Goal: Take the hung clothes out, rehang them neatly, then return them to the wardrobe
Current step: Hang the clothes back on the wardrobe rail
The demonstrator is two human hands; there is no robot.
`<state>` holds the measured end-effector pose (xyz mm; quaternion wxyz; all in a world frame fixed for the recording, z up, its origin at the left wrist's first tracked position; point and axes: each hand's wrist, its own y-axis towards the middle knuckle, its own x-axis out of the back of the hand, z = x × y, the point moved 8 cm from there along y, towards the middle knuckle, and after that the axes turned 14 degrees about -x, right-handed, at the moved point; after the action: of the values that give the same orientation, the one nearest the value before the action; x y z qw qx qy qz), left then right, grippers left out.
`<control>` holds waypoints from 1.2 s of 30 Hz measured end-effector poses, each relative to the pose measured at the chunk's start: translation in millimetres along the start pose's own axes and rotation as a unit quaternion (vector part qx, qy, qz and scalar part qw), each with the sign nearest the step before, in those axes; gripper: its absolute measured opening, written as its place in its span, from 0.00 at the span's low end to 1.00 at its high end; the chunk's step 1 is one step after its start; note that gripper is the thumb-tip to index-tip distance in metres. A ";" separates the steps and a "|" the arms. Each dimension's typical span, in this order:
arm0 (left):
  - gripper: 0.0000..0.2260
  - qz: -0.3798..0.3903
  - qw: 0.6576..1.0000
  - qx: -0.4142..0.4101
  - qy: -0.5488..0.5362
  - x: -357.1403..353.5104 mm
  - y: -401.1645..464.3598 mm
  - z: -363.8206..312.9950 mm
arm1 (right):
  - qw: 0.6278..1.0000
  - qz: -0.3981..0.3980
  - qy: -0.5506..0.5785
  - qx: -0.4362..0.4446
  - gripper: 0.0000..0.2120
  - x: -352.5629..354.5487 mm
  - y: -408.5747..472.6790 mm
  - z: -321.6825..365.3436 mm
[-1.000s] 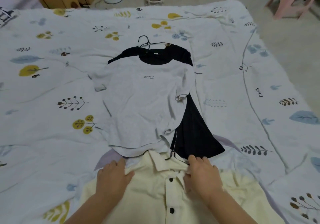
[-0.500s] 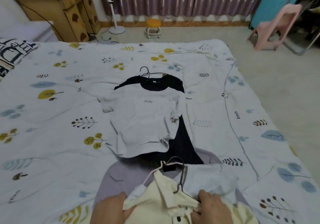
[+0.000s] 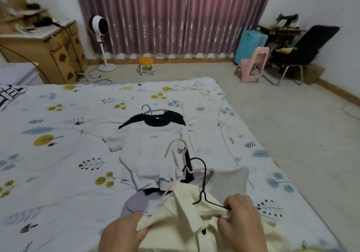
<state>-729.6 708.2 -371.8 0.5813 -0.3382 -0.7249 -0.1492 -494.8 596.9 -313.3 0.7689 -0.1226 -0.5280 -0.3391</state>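
Observation:
A cream button shirt (image 3: 187,209) on a black hanger (image 3: 203,181) is lifted off the bed at the bottom centre. My left hand (image 3: 120,234) grips its left shoulder. My right hand (image 3: 241,218) grips its right shoulder together with the hanger's arm. A pink hanger (image 3: 177,150) rises from the garments bunched under the cream shirt, among them a pale one (image 3: 226,181) and a lilac one (image 3: 134,203). Farther up the bed a light grey T-shirt (image 3: 150,154) lies flat over a black garment (image 3: 155,118) on a dark hanger (image 3: 147,108).
The leaf-print bedspread (image 3: 58,154) covers the bed. Beyond it stand a wooden cabinet (image 3: 48,53), a white fan (image 3: 99,27), an orange stool (image 3: 146,65), a pink chair (image 3: 253,64), a teal suitcase (image 3: 250,43) and a black chair (image 3: 307,47). Open floor (image 3: 292,125) lies to the right.
Both hands have lifted the cream shirt and the garments under it off the bed, so the hanger hooks now stand up. My view has tilted upward and shows the room.

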 end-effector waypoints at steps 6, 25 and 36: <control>0.17 -0.060 0.995 -0.047 -0.057 59.0 -37.4 -38.5 | 0.993 -0.108 0.035 -0.022 0.06 83.3 -40.1 5.7; 0.13 -0.319 0.921 -0.220 -0.037 274.1 -119.4 -201.8 | 0.946 -0.319 0.022 -0.051 0.19 374.5 -125.1 16.9; 0.14 -0.309 0.888 -0.319 -0.124 289.4 -162.2 -284.9 | 0.982 -0.162 0.075 -0.056 0.16 458.7 -181.0 -36.8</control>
<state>-653.5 508.4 9.6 0.2723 -0.2800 -0.7724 -0.5009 -488.3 263.1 51.5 0.7330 -0.0529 -0.4621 -0.4963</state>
